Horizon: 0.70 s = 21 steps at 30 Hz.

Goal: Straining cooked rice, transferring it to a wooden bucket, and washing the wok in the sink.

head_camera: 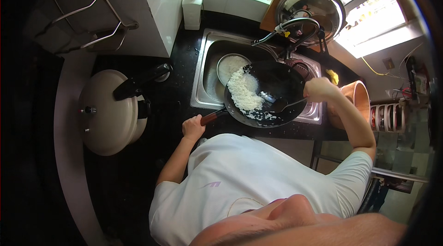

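My left hand (193, 127) grips the wooden handle (210, 118) of a black wok (287, 76), which is tilted over the steel sink. White rice (242, 92) lies along the wok's left side, with loose grains near its lower rim. In my right hand (320, 89), at the wok's right rim, is the handle of a dark spatula or ladle (280, 105); its head rests inside the wok. Below the wok's left edge, a round metal bowl (232, 64) with whitish, cloudy contents sits in the sink. The wok partly hides that bowl.
The sink's steel rim (199, 83) surrounds the basin, with a curved faucet (297, 21) behind. A large lid (311, 0) leans near the window. A beige pressure cooker (107, 114) stands left, a white pump bottle (192, 9) behind, and a wooden bucket (360, 95) right.
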Each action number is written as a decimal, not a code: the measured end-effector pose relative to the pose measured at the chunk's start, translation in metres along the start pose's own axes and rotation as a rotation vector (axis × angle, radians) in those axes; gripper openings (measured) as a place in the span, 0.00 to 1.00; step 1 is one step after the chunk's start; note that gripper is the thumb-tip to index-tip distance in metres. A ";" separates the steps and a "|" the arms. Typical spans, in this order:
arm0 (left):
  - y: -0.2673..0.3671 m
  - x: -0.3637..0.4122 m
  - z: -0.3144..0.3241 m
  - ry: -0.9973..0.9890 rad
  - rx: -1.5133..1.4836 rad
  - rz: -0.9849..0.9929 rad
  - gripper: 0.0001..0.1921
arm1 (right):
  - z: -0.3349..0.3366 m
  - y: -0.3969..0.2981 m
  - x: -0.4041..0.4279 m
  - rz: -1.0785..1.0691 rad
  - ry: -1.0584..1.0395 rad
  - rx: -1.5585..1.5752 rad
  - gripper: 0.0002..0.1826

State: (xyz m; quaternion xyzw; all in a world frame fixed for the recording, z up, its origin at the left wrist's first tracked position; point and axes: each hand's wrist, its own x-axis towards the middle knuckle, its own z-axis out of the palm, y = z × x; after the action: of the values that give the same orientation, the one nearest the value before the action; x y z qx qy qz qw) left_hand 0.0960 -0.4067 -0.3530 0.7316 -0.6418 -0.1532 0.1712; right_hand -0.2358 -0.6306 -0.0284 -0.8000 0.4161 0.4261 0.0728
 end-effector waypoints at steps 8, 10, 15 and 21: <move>0.000 0.001 0.000 -0.006 -0.007 -0.003 0.09 | 0.094 -0.030 0.040 0.045 0.232 0.260 0.14; 0.000 0.001 -0.001 -0.018 -0.005 -0.007 0.09 | 0.106 -0.039 0.049 0.087 0.287 0.289 0.15; -0.001 0.006 -0.002 -0.070 -0.005 -0.030 0.09 | 0.121 -0.042 0.068 0.092 0.463 0.332 0.11; -0.003 0.009 -0.003 -0.083 -0.016 -0.034 0.09 | 0.099 -0.040 0.087 0.099 0.559 0.300 0.09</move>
State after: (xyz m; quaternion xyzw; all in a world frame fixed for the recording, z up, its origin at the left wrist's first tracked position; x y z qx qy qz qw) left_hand 0.1010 -0.4149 -0.3518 0.7342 -0.6345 -0.1915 0.1476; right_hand -0.2429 -0.6104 -0.1644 -0.8453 0.5164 0.1268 0.0519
